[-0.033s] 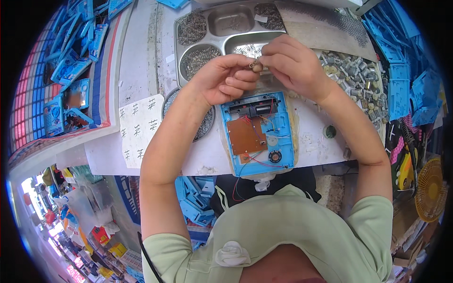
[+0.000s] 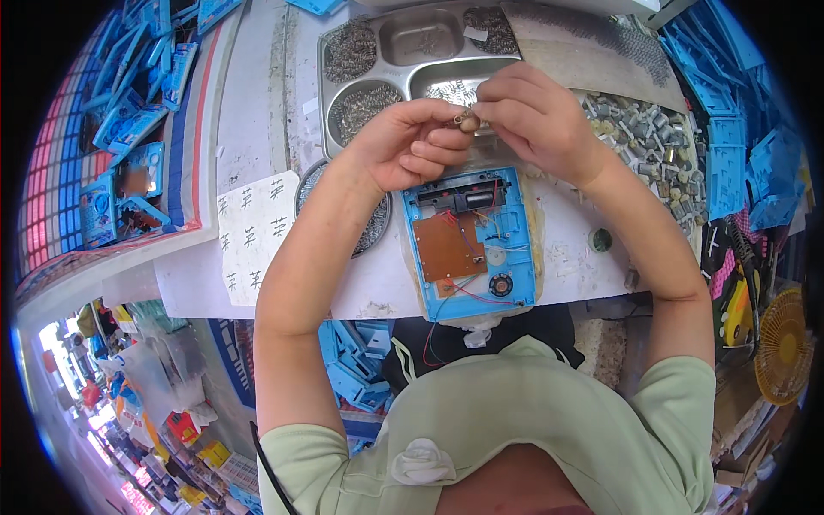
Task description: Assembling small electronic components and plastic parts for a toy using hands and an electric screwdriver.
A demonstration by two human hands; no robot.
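I'm watching the left hand (image 2: 419, 144) pinching a small brownish part (image 2: 469, 124) just beyond the open blue casing (image 2: 522, 236), while the right hand (image 2: 539, 122) is crowding it, partly hiding its shape, and I can't tell whether those fingers are gripping

The person wears a light, pale green top (image 2: 532, 403) of soft, smooth cloth with a low, rounded neckline. Its short sleeves end above the elbows, the left sleeve (image 2: 300, 459) and the right sleeve (image 2: 682, 395) both loose and plain. A white cloth rosette (image 2: 423, 462) with layered petals sits on the left of the chest. A thin black cord (image 2: 273, 476) crosses the left sleeve. A narrow pale green tie (image 2: 402, 356) shows at the lap against black cloth (image 2: 549, 330). The left hand (image 2: 421, 146) and right hand (image 2: 534, 118) are bare.
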